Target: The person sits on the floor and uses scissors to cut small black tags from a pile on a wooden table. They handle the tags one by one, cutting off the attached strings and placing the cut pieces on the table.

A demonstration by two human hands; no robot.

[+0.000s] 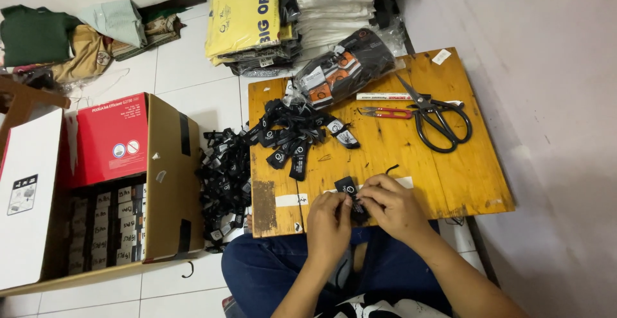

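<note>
Two hands work a small black hang tag at the near edge of a low wooden desk.

The left hand [329, 218] and right hand [391, 203] meet over the black hang tag [349, 189], the fingers of both pinched on it just above the wooden desk [450, 176]; the tag sits between the two hands, close to the person's lap. Farther back on the desk lies a heap of black tags [297, 135], with a clear bag of tags [344, 67] beyond it. To the right rest large black scissors [437, 119], small red snips [385, 112] and a white marker [385, 96]. More tags are spilled on the floor [225, 176] beside an open cardboard box [164, 176].
</note>
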